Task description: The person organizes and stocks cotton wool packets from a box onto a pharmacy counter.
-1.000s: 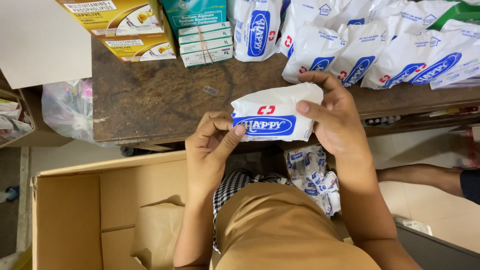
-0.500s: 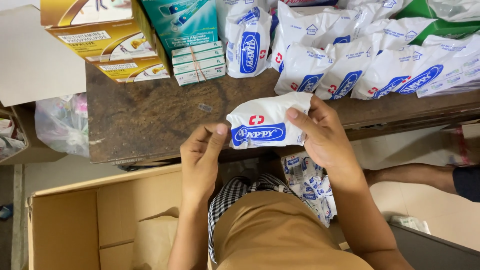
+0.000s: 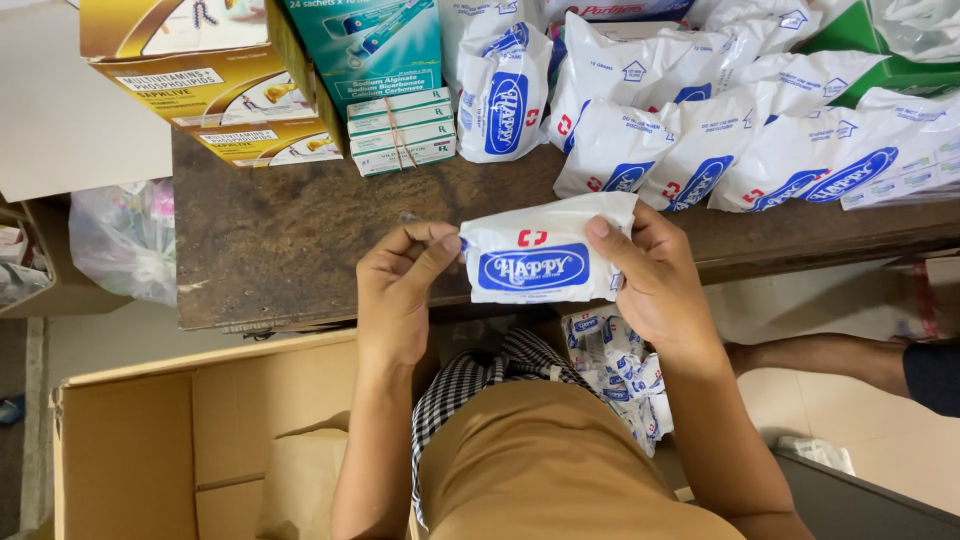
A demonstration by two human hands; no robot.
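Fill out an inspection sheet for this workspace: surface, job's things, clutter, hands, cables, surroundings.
Surface: dark brown worn wooden table, bare in the middle.
Job's things: one white packet with a blue oval label, held above the table's near edge.
Clutter: row of similar white packets along the back; yellow boxes; teal box; banded bundle of small boxes.
Hands: left hand pinches the packet's left end; right hand grips its right end.
Cables: nothing seen.
Surroundings: open cardboard box at lower left; clear plastic bag left of the table; more packets below the table's edge; another person's leg at right.
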